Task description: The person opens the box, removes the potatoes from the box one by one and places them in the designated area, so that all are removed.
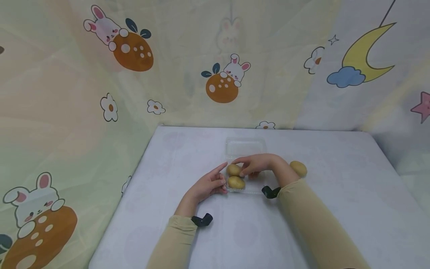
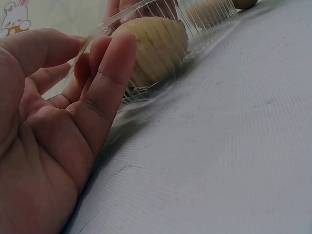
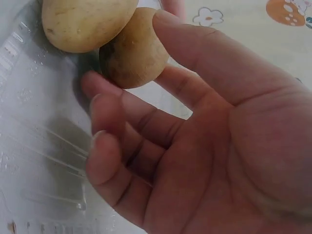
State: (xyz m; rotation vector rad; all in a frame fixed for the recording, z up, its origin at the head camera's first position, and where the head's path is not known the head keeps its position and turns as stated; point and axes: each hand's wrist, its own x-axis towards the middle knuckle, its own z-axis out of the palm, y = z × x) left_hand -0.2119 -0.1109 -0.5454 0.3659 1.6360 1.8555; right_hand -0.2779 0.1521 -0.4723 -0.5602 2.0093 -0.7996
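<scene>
A clear plastic container [image 1: 255, 185] lies on the table with its hinged lid [image 1: 246, 144] folded back. Two yellowish potatoes sit side by side at its left end, a nearer potato [image 1: 236, 182] and a farther potato [image 1: 233, 170]. My right hand [image 1: 258, 164] reaches in over the container and holds the farther potato [image 3: 135, 52] between thumb and fingers. At the left end, my left hand [image 1: 205, 187] pinches the container's rim, fingers against the outside of the wall beside the nearer potato [image 2: 153, 51].
Another potato [image 1: 298, 169] lies on the white-covered table [image 1: 235, 231], right of the container and just beyond my right forearm. Black wrist devices sit at both cuffs. A printed cloth wall [image 1: 188, 89] rises behind the table.
</scene>
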